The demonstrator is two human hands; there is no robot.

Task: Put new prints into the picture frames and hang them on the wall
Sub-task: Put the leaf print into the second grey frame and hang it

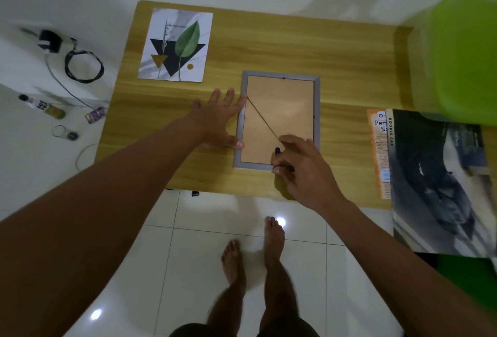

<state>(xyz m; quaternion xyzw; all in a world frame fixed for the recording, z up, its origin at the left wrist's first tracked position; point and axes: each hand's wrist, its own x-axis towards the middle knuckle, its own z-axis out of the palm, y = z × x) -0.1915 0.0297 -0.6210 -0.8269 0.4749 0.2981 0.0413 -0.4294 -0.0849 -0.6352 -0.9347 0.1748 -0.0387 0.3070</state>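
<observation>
Two hands were at work on the light wooden table [269, 38]. The grey rectangular picture frame [317, 110] lay face down near the table's near edge, its brown fibreboard backing [285, 105] turned up at me. My left hand [215, 118] lay flat on the tabletop just beside the frame's left rail, fingers straight and fanned apart, with the thumb tip touching the rail low down and a fingertip reaching it higher up. A thin brown hanging cord [262, 118] ran slantwise across the backing, from that upper left rail down under my right hand [301, 169]. My right hand sat over the frame's near right corner with its fingers curled, thumb and forefinger pinching a thin dark strand [283, 167] at the near rail; I could not tell whether it was the cord's own end. A small black tab [277, 150] stood on the backing just beside those fingers.

The paper print of a green leaf over a black triangle [176, 44] lay flat at the table's far left corner, well apart from the frame. A dark glossy magazine [435, 175] overlapped an orange booklet [377, 153] at the right edge.
</observation>
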